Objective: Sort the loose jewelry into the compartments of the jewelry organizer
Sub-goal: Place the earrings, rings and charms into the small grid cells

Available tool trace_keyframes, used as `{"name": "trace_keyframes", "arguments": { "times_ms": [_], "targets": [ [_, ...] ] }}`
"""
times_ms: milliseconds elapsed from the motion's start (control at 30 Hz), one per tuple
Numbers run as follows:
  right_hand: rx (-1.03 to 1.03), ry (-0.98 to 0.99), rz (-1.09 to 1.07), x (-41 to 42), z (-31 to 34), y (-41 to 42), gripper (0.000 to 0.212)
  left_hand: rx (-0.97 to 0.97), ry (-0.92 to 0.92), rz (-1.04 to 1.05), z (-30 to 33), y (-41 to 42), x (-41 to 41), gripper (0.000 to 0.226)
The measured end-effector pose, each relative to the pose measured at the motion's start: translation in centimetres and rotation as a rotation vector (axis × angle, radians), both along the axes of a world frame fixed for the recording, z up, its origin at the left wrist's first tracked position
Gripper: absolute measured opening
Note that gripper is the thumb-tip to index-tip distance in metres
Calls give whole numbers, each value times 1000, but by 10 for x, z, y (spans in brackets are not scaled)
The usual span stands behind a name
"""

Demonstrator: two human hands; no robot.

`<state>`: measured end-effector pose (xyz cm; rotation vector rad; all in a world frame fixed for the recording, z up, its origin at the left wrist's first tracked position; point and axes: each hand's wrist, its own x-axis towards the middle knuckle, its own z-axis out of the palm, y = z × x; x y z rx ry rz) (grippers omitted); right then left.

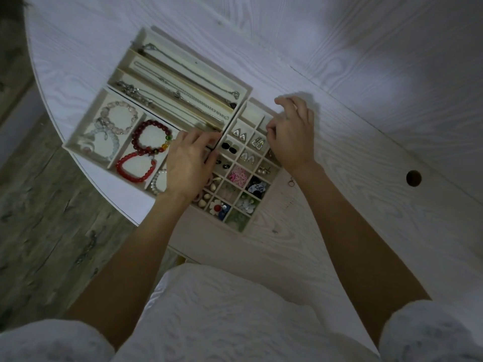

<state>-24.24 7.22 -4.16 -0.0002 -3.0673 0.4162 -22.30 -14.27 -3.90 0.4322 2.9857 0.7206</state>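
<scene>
The jewelry organizer is three cream trays pushed together on the white table. The grid tray (236, 232) holds earrings and flower pieces in small cells. My left hand (187, 165) lies across its left wall, fingers outside and thumb at the inner side, pinching that wall. My right hand (294, 134) curls over the tray's right rim, thumb and fingertips pinching it near the top cells. The bracelet tray (78, 131) holds pink, clear, dark red and bright red bead bracelets. The necklace tray (122, 66) holds silver chains in long slots. A small loose metal piece (291, 182) lies on the table beside my right wrist.
The white round table (366, 126) drops off at its curved left edge onto a wood-pattern floor (39, 218). A cable hole (413, 178) sits in the table at the right. My white clothing fills the bottom of the view.
</scene>
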Motion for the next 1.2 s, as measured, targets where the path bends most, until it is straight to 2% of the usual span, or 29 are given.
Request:
{"name": "trace_keyframes", "arguments": {
  "times_ms": [233, 467, 533, 667, 867, 1067, 1200],
  "targets": [
    [166, 147, 123, -5, 9, 4, 7, 3, 17, -4, 0, -1, 0, 28],
    [320, 76, 138, -7, 4, 6, 9, 10, 21, -4, -3, -1, 0, 29],
    [258, 76, 106, -6, 0, 3, 8, 14, 17, -3, -2, -1, 1, 30],
    [-41, 36, -78, 1, -5, -5, 15, 18, 16, -2, -1, 0, 0, 30],
    [-60, 46, -300, 4, -2, -14, 13, 28, 7, -4, -2, -1, 0, 30],
    [-116, 96, -202, 6, 0, -3, 7, 34, 15, -7, -3, -1, -1, 30],
    [-93, 35, -72, 3, 0, 1, 5, 38, 8, -8, -4, -1, -1, 31]
  ]
}}
